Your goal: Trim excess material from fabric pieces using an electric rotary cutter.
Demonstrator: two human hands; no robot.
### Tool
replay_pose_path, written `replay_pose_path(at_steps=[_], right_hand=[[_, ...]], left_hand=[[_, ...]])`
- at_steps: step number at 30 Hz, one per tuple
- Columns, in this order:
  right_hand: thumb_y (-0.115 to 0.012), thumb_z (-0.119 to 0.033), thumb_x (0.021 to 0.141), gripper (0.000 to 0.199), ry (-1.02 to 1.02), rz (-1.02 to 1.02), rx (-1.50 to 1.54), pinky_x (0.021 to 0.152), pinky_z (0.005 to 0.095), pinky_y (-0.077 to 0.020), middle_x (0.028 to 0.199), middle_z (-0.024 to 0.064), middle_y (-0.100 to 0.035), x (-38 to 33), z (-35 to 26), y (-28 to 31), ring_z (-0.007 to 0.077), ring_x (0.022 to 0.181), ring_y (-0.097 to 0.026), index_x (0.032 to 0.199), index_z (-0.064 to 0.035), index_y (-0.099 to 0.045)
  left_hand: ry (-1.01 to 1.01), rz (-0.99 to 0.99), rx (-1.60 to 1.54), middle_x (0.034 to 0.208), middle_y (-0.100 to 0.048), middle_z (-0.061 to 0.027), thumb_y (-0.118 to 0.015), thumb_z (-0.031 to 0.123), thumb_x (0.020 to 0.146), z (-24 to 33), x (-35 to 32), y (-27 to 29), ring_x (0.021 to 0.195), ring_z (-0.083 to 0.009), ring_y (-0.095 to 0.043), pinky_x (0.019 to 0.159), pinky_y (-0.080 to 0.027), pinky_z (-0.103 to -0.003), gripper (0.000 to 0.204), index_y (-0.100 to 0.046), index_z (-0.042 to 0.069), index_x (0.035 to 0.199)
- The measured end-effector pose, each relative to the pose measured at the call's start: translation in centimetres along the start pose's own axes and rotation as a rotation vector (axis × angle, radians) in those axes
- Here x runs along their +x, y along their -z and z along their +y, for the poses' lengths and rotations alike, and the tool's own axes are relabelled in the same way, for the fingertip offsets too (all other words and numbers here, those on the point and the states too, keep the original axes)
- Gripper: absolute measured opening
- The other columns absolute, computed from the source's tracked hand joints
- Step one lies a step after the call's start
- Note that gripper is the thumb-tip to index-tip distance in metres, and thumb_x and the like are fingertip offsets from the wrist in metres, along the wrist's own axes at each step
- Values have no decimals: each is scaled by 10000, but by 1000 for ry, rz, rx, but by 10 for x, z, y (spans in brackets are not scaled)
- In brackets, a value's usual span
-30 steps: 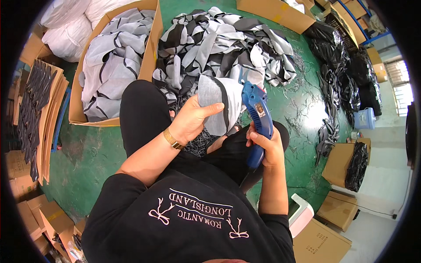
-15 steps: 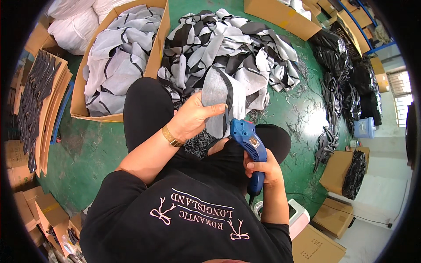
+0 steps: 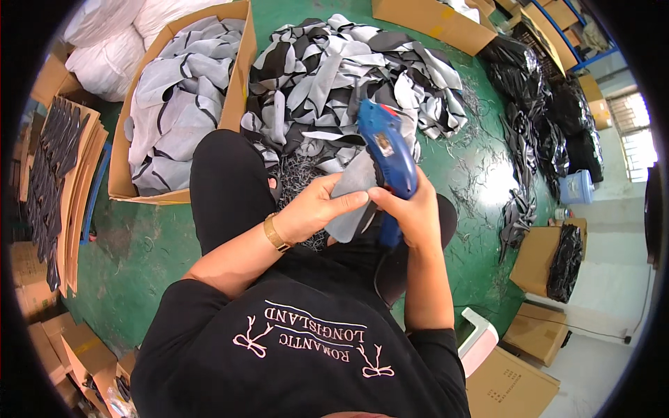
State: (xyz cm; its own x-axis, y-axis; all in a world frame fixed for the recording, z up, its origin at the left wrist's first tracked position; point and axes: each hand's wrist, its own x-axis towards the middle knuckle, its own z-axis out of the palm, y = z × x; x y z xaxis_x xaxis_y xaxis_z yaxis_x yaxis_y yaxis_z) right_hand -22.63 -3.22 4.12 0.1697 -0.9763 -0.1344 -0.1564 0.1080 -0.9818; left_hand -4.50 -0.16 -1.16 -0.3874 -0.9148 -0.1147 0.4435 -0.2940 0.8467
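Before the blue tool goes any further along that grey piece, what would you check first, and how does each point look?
1. Left hand has the grey fabric piece gripped: ok.
2. Right hand is wrapped firmly around the blue handheld cutter: ok.
3. Left fingers are clear of the cutter's working end: cannot tell, the tool and piece hide it.
4. Cutter's cable hangs free over the lap: cannot tell, mostly dark on dark.
5. Pile of grey and black pieces lies within reach ahead: ok.
6. Cardboard box of pieces stands open on the left: ok.
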Motion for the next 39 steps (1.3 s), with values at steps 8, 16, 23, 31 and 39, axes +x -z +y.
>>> replay_pose_path(at_steps=[8,16,23,31,39], right_hand=[[-743,-77,737,365,-125,-42,173,608,250,-493,827,51,-603,-3,24,7,130,654,-591,1041,24,-568],[-748,-83,722,381,-280,-205,-56,520,257,-474,752,40,-582,-54,21,41,108,575,-558,1035,26,-560],[-716,-32,694,351,-351,-193,-47,517,261,-477,744,55,-586,-56,33,39,122,567,-563,1004,40,-567],[-691,15,673,334,-342,-182,47,507,269,-481,755,68,-586,-53,32,34,139,560,-566,981,54,-567],[-691,11,666,338,-405,-228,150,493,272,-472,730,73,-574,-49,26,40,157,534,-565,978,52,-567]], left_hand=[[2,174,-193,967,-667,-45,-566,170,950,8,6,11,829,-93,-632,765,-515,-256,200,-612,8,1056],[-139,305,-229,1031,-659,-50,-580,61,916,6,14,29,916,-109,-620,840,-486,-271,174,-587,13,1084],[-171,351,-119,1012,-657,-47,-579,9,899,9,13,19,887,-88,-613,818,-486,-247,205,-573,-2,1103],[-181,345,-17,979,-654,-36,-575,16,902,19,5,12,846,-66,-597,773,-484,-230,179,-587,-19,1077],[-175,288,154,1010,-648,-35,-612,21,887,24,-1,11,884,-74,-591,816,-474,-235,236,-574,-17,1117]])
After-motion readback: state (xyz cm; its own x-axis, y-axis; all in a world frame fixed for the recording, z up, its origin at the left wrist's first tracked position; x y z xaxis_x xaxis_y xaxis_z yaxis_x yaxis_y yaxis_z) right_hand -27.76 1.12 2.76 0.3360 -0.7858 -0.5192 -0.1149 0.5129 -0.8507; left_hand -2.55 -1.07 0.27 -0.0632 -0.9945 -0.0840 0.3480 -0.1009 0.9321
